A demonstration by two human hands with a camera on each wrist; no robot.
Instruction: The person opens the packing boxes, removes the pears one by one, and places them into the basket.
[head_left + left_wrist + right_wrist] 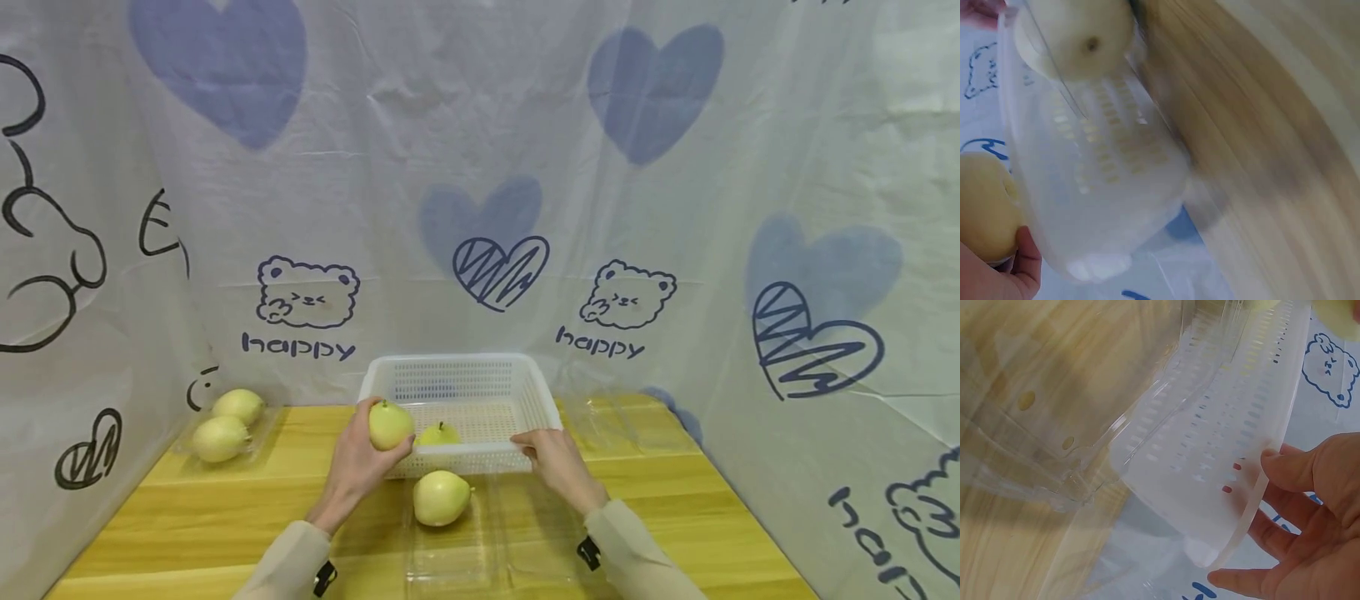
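My left hand (351, 463) grips a yellow-green pear (391, 426) at the left front corner of a white perforated plastic basket (467, 458). The left wrist view shows this held pear (986, 206) beside the basket wall. Inside the basket sits another pear (433, 436), partly hidden by the front rim. On the basket's front rim, towards the right, my right hand (558, 467) pinches the edge between thumb and fingers, as the right wrist view shows. Nearer me, a third pear (441, 498) lies in an open clear plastic box (450, 575).
Two pears (221, 438) rest in a clear tray at the table's left back. More clear plastic packaging (630, 421) lies at the right back. A printed white curtain (480, 125) encloses the wooden table (187, 525) behind and at both sides.
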